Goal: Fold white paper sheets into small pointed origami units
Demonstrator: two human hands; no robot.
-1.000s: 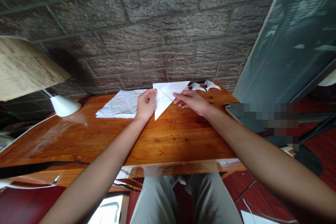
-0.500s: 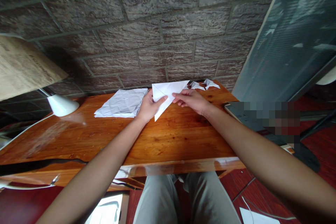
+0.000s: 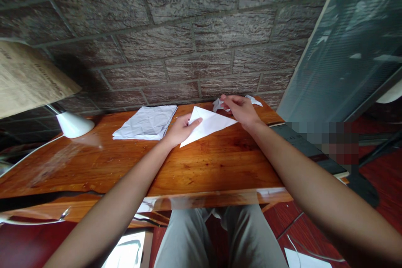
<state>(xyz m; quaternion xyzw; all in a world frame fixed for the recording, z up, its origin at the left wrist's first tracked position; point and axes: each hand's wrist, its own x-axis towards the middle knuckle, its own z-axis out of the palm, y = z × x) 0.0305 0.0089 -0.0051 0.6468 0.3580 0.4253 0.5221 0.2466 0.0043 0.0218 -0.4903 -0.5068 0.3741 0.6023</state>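
Note:
A white paper folded into a triangle [image 3: 211, 124] lies on the wooden table [image 3: 201, 167]. My left hand [image 3: 182, 129] holds its left edge, thumb on top and fingers closed on the paper. My right hand [image 3: 241, 109] is off the triangle, farther back at the table's far right. Its fingers are curled on a small folded paper piece [image 3: 217, 104]. Another small folded piece [image 3: 255, 100] shows just behind that hand, by the brick wall.
A creased white sheet [image 3: 147, 122] lies flat at the back left of the triangle. A white lamp base [image 3: 74, 124] stands at the far left under a brown paper shade [image 3: 29, 77]. A dark flat device [image 3: 309, 150] lies at the table's right edge.
My right hand let go of the triangle and moved back right to the small folded pieces. The triangle dropped from raised to flat on the table, still held by my left hand.

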